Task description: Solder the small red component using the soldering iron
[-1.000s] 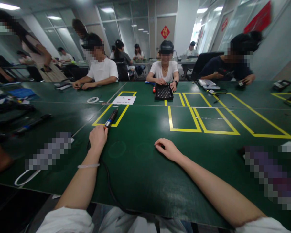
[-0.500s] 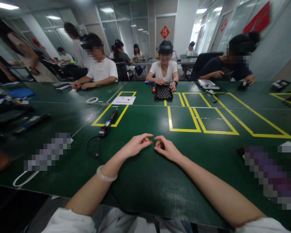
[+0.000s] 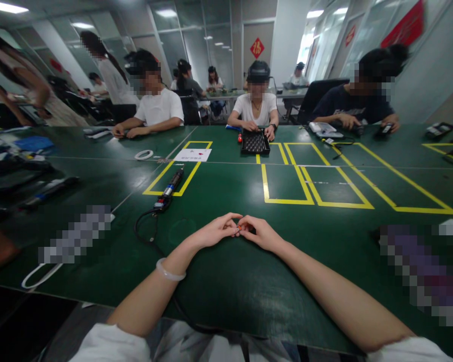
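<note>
Over the near middle of the green table, my left hand (image 3: 216, 232) and my right hand (image 3: 263, 234) meet at the fingertips. A tiny orange piece (image 3: 240, 228) shows between them, pinched at the left thumb and fingers; its kind is too small to make out. The right thumb and fingers are curled in against it, and whatever else they hold is hidden. A pale bangle (image 3: 169, 270) circles my left wrist. Left of my hands, an electric screwdriver (image 3: 170, 187) lies on the table with its black cable trailing towards me.
Yellow tape outlines (image 3: 289, 202) mark the green table (image 3: 226, 191). Across it, a person handles a black tray (image 3: 255, 143). A white paper (image 3: 192, 155) and a tape roll (image 3: 144, 155) lie farther off. Blurred-out items lie at both sides. Other people sit or stand around.
My hands have come together from a small gap, and their fingertips now meet around the orange piece. The co-worker at the far right has lowered a hand to the table.
</note>
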Available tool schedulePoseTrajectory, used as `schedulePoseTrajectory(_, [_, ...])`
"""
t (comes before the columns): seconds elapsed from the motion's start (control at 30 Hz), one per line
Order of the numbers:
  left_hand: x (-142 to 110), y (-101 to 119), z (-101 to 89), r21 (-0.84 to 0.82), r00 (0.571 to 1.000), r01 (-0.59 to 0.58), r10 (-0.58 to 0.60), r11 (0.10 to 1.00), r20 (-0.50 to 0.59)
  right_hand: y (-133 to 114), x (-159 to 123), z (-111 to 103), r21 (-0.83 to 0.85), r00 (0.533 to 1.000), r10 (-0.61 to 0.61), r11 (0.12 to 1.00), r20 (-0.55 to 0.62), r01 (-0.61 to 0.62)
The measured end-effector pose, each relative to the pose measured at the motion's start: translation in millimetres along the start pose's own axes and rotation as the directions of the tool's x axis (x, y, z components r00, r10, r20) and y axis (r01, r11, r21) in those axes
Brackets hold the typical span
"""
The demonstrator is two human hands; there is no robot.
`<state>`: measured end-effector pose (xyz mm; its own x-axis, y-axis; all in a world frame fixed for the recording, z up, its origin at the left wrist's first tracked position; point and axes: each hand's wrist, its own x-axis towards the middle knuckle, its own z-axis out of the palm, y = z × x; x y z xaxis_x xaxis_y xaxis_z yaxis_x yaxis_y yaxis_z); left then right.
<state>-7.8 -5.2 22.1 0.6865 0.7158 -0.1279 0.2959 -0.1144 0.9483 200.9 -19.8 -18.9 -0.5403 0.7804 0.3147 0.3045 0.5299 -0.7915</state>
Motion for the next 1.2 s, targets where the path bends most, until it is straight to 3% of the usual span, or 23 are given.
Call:
schedulePoseTrajectory(0.23, [0.5, -6.2, 3.1, 0.015, 0.998, -0.024, 0.025, 1.0, -0.059, -7.6, 1.6, -2.2, 0.049, 0.997, 0.069, 0.997, -0.033, -0.068])
schedulePoseTrajectory(0.43, [1.3, -1.7, 7.3, 0.205, 0.976, -0.108, 0.143, 0.973, -0.165, -6.7, 2.2, -3.5, 0.058, 0.985, 0.135, 0.99, -0.111, -0.13])
schedulePoseTrajectory(0.73, [0.0, 0.7, 9.2, 0.247, 0.976, -0.101, 0.145, 0.964, -0.164, 1.9, 0.9, -2.4, 0.089, 0.987, 0.114, 0.991, -0.112, -0.105])
schedulePoseTrajectory(1.0, [-1.0, 3.5, 13.8, 0.548, 0.958, -0.091, 0.224, 0.832, -0.181, 4.8, 1.7, -2.5, 0.173, 0.98, 0.176, 0.972, -0.091, -0.159])
schedulePoseTrajectory(1.2, [-0.2, -1.6, 12.0, 0.516, 0.964, -0.082, 0.2, 0.852, -0.177, 4.8, 1.5, -2.0, 0.208, 0.984, 0.142, 0.971, -0.108, -0.117])
